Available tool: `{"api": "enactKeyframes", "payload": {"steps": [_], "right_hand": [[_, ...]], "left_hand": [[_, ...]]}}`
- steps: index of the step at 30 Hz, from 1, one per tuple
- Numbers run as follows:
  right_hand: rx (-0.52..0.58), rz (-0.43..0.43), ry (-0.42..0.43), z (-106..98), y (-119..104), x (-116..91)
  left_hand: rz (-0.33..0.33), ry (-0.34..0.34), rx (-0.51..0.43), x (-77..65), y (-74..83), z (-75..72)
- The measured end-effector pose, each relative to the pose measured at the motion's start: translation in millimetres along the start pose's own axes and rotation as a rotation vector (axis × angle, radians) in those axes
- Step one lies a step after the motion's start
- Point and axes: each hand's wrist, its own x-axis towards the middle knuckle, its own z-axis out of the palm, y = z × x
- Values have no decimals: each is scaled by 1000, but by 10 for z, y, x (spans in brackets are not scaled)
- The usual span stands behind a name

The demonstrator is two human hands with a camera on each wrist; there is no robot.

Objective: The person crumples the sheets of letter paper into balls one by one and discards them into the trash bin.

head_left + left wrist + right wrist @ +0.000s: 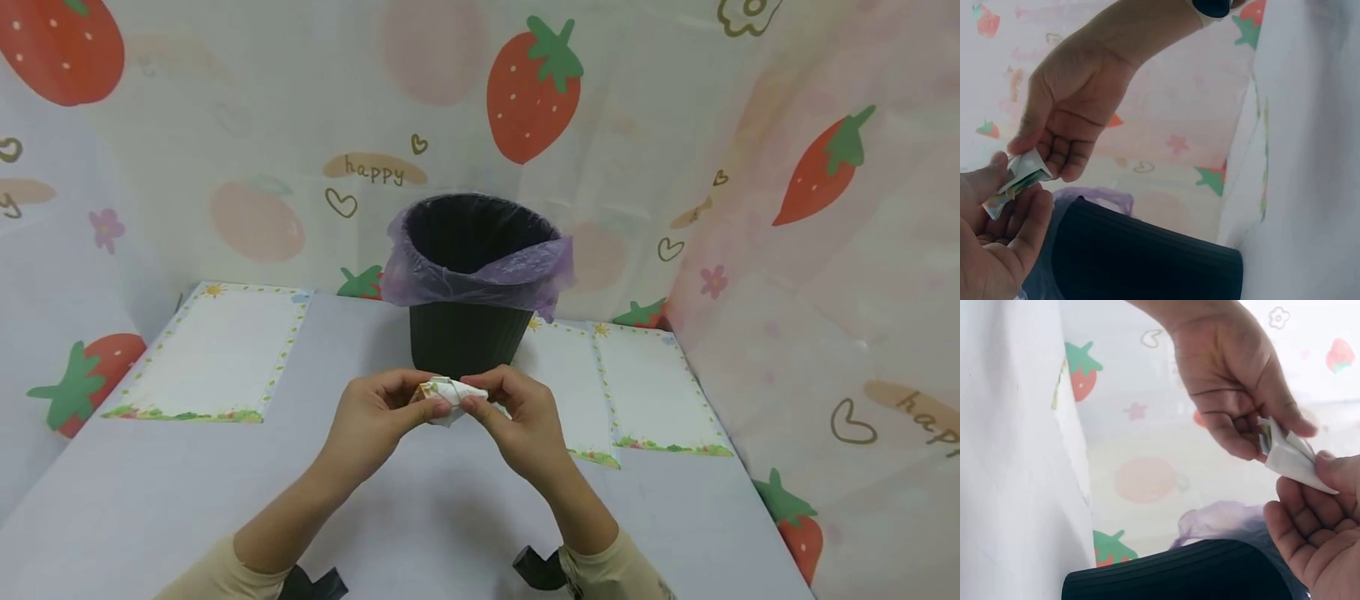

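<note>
Both hands meet over the table in front of the bin, holding a small folded piece of paper (453, 390). My left hand (381, 410) pinches its left end between thumb and fingers. The right hand (525, 417) pinches the other end in the same way. The paper is white with a printed colored border, creased into a compact, layered shape. In the left wrist view the folded paper (1025, 172) shows open layers along one side. From the right wrist the paper (1294, 459) looks like a tapered wedge between the two thumbs.
A dark ribbed bin (468, 337) lined with a purple plastic bag (480, 287) stands just beyond the hands. One bordered sheet (213, 354) lies at left; two more, including the outer sheet (656, 387), lie at right. A strawberry-print backdrop (300, 108) encloses the table (225, 500).
</note>
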Motion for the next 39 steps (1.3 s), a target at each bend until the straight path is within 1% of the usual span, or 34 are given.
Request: {"api": "enactKeyframes", "payload": {"steps": [2, 6, 8, 12, 19, 26, 30, 36, 39], "right_hand": [[18, 13, 20, -9, -3, 7], [80, 62, 55, -37, -6, 32], [117, 83, 78, -52, -1, 49], [171, 104, 119, -75, 10, 71], [186, 115, 150, -108, 52, 88], [207, 118, 181, -161, 55, 78], [214, 115, 185, -175, 62, 87], [207, 125, 201, -178, 66, 97], [206, 131, 210, -183, 63, 96]], "left_hand": [[8, -16, 2, 9, 2, -10], [-3, -67, 1, 35, 27, -67], [-5, -72, -2, 48, 44, -109], [7, -46, 16, 70, 60, -197], [33, 5, 84, 112, 40, -309], [99, 47, 138, 291, 104, -448], [125, 64, 150, 425, 168, -528], [165, 82, 198, 630, 280, -612], [171, 87, 220, 719, 324, -641]]}}
